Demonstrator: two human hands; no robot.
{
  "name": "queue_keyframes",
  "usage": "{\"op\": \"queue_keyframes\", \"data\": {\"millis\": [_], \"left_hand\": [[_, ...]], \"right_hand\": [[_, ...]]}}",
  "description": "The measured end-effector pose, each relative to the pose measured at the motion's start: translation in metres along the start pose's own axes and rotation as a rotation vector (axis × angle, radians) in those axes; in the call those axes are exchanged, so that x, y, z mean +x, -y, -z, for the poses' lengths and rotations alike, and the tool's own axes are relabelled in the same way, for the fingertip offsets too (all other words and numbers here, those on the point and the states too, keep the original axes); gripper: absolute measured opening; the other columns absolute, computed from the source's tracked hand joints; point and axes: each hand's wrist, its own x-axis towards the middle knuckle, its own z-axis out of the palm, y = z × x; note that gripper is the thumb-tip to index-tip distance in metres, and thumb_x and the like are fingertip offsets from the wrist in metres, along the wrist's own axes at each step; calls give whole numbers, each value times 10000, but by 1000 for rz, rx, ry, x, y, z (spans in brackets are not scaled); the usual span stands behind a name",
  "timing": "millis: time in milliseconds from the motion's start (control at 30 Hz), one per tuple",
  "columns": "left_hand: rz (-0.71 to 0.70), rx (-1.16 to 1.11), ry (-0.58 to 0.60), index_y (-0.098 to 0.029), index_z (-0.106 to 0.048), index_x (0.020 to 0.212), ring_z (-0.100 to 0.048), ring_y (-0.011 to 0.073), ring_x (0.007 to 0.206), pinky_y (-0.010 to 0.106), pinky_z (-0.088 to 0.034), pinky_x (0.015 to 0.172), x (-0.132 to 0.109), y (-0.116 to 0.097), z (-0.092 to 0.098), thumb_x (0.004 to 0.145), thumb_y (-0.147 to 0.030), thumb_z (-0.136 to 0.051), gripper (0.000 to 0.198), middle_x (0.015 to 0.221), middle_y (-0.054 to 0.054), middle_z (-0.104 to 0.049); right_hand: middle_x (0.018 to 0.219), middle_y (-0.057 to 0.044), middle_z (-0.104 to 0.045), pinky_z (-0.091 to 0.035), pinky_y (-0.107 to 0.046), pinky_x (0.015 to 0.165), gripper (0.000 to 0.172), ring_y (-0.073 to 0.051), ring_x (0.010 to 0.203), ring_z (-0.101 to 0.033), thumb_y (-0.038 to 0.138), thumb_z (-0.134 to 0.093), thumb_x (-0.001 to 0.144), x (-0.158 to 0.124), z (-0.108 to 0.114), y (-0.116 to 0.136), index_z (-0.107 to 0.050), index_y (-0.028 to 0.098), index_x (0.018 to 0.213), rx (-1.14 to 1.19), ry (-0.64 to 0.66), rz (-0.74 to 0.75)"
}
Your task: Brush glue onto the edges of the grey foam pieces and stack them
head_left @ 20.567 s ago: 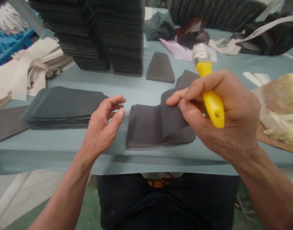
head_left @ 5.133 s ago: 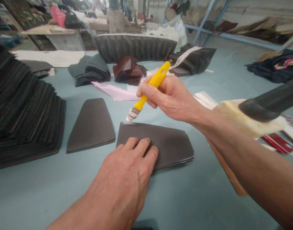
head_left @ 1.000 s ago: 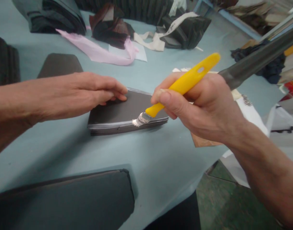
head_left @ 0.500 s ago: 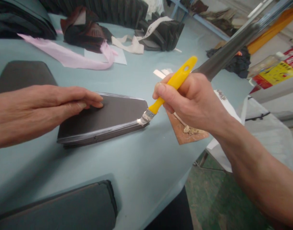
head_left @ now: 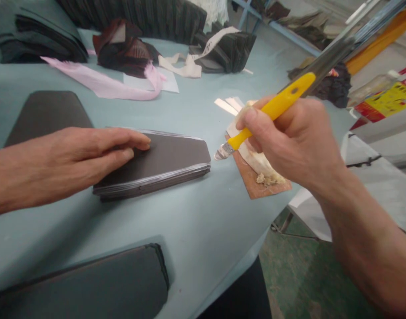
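The right hand (head_left: 292, 137) is closed round a brush (head_left: 284, 101), bristles (head_left: 220, 153) just beside the stack (head_left: 178, 153); the left hand (head_left: 76, 155) rests on it, unclenched.

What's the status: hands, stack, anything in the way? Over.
Left hand on dark stack. Right hand holds yellow brush, bristles clear of stack. In the way: left hand, covering part of top.

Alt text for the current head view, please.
The right hand holds a yellow brush just off the end of a stack of dark pieces, some with whitish edges; the left hand rests on that stack. Farther back on the bluish table lies a pink strip.
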Motion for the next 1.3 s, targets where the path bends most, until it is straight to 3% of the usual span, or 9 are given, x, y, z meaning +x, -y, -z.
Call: {"op": "queue_keyframes", "data": {"millis": [100, 200, 467, 900, 1067, 1300], "left_hand": [[-129, 39, 63, -395, -731, 1348, -730, 290, 1115, 510, -565, 1116, -5, -11, -1, 795, -918, -517, 791, 1273, -21, -772], [-272, 84, 39, -335, -731, 1324, -671, 327, 1273, 514, -520, 1193, -11, -18, -3, 815, -847, -610, 732, 1387, 28, -729], [-358, 146, 37, -289, -678, 1344, -636, 338, 1312, 488, -502, 1206, -16, -22, -4, 937, -602, -615, 517, 1420, 64, -697], [-319, 219, 49, -248, -646, 1274, -659, 315, 1208, 441, -518, 1094, -18, -35, -1, 896, -475, -591, 444, 1300, 84, -700], [-254, 101, 111, -307, -660, 1287, -672, 292, 1219, 398, -508, 1092, -17, -31, 6, 917, -646, -629, 503, 1310, 36, -715], [-175, 83, 156, -303, -707, 1230, -697, 284, 1131, 378, -525, 1012, -15, -35, 16, 905, -716, -625, 532, 1274, 29, -742]], "right_hand": [[657, 13, -625, -417, -335, 603, 306, -147, 618, -580, 323, -620, 1045, -14, -4, 8, -697, 235, 761, 50, -95, 18], [661, 17, -625, -418, -330, 549, 283, -140, 575, -579, 328, -633, 1049, -30, -10, 13, -703, 245, 788, 123, -169, 2], [603, 50, -586, -397, -287, 477, 224, -93, 499, -530, 300, -637, 1067, -63, -26, 9, -757, 240, 889, 291, -321, -84], [625, 41, -594, -442, -280, 531, 243, -115, 569, -558, 360, -606, 1090, -94, -29, 2, -765, 241, 950, 392, -350, -128], [632, 39, -614, -430, -269, 531, 247, -106, 572, -571, 370, -622, 1083, -105, -26, 1, -776, 234, 945, 373, -335, -153], [612, 43, -597, -425, -273, 512, 247, -107, 548, -562, 363, -618, 1082, -112, -25, 3, -758, 229, 930, 380, -350, -166]]}}
